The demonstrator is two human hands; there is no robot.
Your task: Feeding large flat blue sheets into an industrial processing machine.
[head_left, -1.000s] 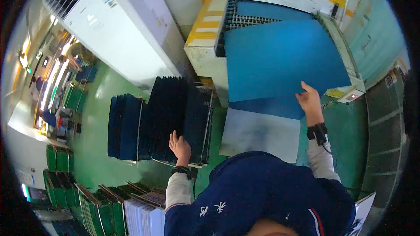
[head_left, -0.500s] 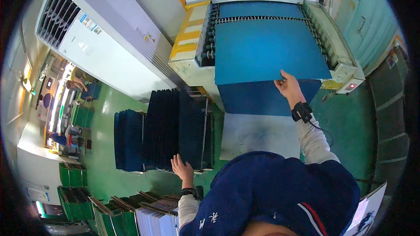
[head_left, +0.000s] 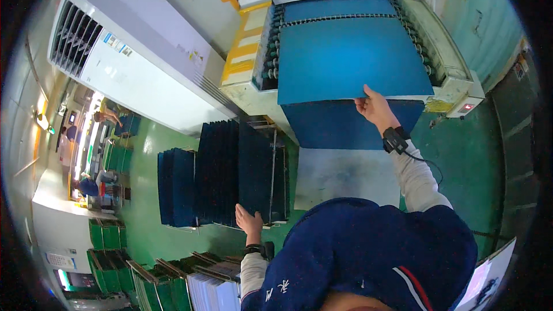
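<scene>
The blue sheet (head_left: 352, 57) lies squarer than earlier, right fingers (head_left: 370, 94) clamped on its edge, left fingers (head_left: 242, 216) apart.

Blue-and-white label (head_left: 117, 44) on the front of the white air conditioner (head_left: 135, 89): print too small to read. White characters (head_left: 284, 285) on the navy shirt (head_left: 368, 242), left shoulder. Pale notice (head_left: 60, 261) on left wall (head_left: 64, 233): illegible.

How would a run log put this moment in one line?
Right hand: holding blue sheet by near edge | Sheet: over roller conveyor | Left hand: open, near dark panels, contact unclear
</scene>
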